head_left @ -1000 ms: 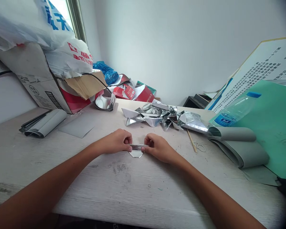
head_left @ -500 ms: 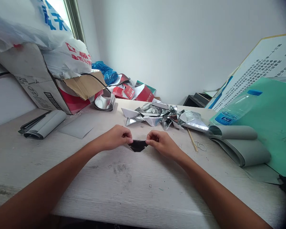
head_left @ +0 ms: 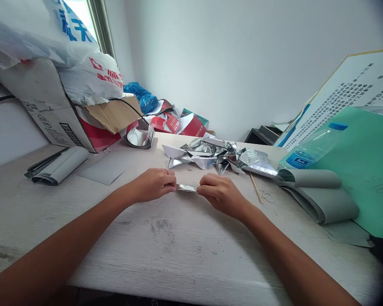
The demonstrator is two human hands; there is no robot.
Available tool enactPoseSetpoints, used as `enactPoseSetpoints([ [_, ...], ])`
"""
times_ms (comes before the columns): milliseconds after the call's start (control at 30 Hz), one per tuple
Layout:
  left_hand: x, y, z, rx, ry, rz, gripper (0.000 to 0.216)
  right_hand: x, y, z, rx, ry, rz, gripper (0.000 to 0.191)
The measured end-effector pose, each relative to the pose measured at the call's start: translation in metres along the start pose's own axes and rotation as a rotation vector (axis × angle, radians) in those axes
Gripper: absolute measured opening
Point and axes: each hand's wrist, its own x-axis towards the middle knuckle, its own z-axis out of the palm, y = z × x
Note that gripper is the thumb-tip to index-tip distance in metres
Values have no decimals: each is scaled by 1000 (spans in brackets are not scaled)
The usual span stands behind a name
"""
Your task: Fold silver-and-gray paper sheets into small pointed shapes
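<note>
Between my two hands is a small piece of folded silver foil paper (head_left: 186,188), seen as a narrow shiny strip just above the table. My left hand (head_left: 156,184) pinches its left end with closed fingers. At the right end, the fingers of my right hand (head_left: 217,192) are closed on it too. The fingers hide both ends of the piece. Just behind my hands lies a pile of folded silver foil shapes (head_left: 207,155), several of them pointed at the ends.
Left on the pale table (head_left: 121,255) are a grey folded sheet stack (head_left: 62,165) and a flat sheet (head_left: 102,169). To the right are a stick (head_left: 256,187), rubber bands (head_left: 267,196), a grey paper roll (head_left: 332,204) and a plastic bottle (head_left: 317,144). A carton (head_left: 51,110) holds bags.
The foil piece has turned in my fingers: its dark, trapezoid face showed before, and now a thin silver strip shows. Both hands stay in nearly the same place.
</note>
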Motion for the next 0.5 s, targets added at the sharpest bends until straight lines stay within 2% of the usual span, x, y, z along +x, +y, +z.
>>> enactPoseSetpoints([
  [100, 1, 5, 3, -35, 26, -24, 13, 0, 0, 10, 93, -42, -2, 28],
  [200, 2, 8, 7, -56, -35, -40, 15, -1, 1, 16, 112, -51, 33, 23],
  [500, 6, 12, 14, -144, -66, -227, 15, 3, -8, 14, 188, -189, 247, 4],
])
